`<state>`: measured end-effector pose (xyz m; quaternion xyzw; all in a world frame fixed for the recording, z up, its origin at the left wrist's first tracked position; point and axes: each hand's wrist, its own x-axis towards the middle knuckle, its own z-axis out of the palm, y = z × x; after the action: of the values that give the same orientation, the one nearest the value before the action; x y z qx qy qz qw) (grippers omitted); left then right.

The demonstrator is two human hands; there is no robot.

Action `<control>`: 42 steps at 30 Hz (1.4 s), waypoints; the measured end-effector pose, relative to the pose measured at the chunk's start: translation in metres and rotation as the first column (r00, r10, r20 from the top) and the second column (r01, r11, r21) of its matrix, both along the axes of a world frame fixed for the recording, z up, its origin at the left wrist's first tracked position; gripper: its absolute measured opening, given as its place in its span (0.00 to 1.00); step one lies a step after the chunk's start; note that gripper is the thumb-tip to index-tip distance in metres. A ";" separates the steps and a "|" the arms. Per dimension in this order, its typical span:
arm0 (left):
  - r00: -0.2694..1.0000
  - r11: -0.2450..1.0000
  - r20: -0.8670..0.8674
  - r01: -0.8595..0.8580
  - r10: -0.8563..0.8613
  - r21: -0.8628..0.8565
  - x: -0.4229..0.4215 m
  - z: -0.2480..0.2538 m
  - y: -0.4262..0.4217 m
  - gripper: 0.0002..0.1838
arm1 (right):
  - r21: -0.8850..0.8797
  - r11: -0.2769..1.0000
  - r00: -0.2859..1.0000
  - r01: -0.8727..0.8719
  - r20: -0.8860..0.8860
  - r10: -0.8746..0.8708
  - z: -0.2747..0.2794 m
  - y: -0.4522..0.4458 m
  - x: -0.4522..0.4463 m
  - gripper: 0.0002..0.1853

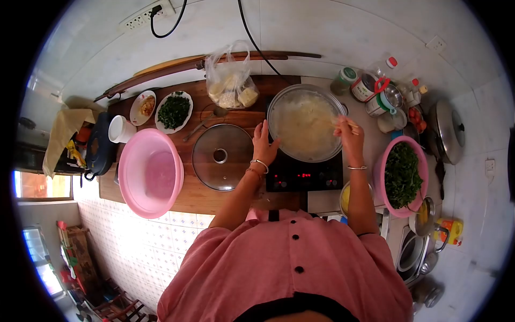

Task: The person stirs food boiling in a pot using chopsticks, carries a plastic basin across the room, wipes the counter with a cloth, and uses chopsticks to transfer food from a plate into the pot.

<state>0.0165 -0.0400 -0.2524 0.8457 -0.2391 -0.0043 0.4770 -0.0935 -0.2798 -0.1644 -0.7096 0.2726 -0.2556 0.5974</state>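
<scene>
A wide metal pot (304, 122) full of cloudy, steaming liquid stands on the black induction cooker (304, 174), whose red display is lit. My right hand (351, 133) is closed on chopsticks (343, 124) at the pot's right rim. Beside the left rim is my left hand (264, 144), fingers apart and holding nothing; whether it touches the rim I cannot tell. The glass lid (222, 173) lies on the wooden board just left of that hand. A clear plastic bag (230, 86) with pale chunks of food sits behind the lid.
Leftward are a pink basin (174, 174), a plate of chopped greens (174, 111), a smaller plate (142, 108) and a white tub (121, 130). To the right are a pink bowl of leafy greens (403, 177), jars (365, 86), a large lid (448, 131) and a yellow-filled bowl (346, 199).
</scene>
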 end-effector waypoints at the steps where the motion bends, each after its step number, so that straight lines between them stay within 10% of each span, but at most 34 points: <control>1: 0.999 1.000 -0.042 0.017 -0.017 0.005 -0.001 0.004 0.001 0.39 | -0.003 1.000 1.000 -0.002 -0.001 0.002 0.004 -0.005 0.001 0.16; 10: 0.997 0.997 -0.033 0.076 -0.076 0.014 0.008 -0.019 0.008 0.32 | -0.476 0.879 0.999 0.020 -0.028 -0.038 -0.039 0.034 0.026 0.17; 12: 0.996 0.996 -0.048 0.079 -0.077 0.034 0.005 -0.014 0.011 0.31 | -0.066 0.986 0.987 -0.153 -0.054 0.149 -0.020 0.054 0.022 0.16; 18: 0.996 0.991 -0.087 0.040 -0.029 0.127 0.002 -0.006 0.009 0.29 | 0.158 0.882 0.880 -0.445 -0.109 0.463 0.005 0.030 -0.011 0.13; 28: 0.989 0.994 -0.102 0.112 -0.111 0.002 0.008 -0.010 0.010 0.26 | -0.062 0.997 0.998 0.056 0.023 -0.054 -0.028 -0.010 0.002 0.15; 31: 0.987 0.993 -0.103 0.120 -0.121 -0.019 0.010 -0.008 0.009 0.25 | -0.140 0.990 1.000 0.005 0.011 -0.003 -0.031 0.025 0.020 0.16; 36: 0.980 0.990 -0.140 0.137 -0.141 -0.037 0.011 -0.005 0.013 0.25 | 0.228 0.911 0.933 -0.344 -0.021 0.358 0.001 0.052 0.005 0.16; 42: 0.983 0.991 -0.130 0.127 -0.132 -0.046 0.012 -0.010 0.012 0.28 | 0.258 0.905 0.921 -0.339 -0.107 0.375 0.019 -0.007 -0.029 0.15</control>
<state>0.0285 -0.0277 -0.2629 0.8173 -0.2613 -0.0872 0.5062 -0.1227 -0.2868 -0.1459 -0.6894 0.2112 -0.0520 0.6910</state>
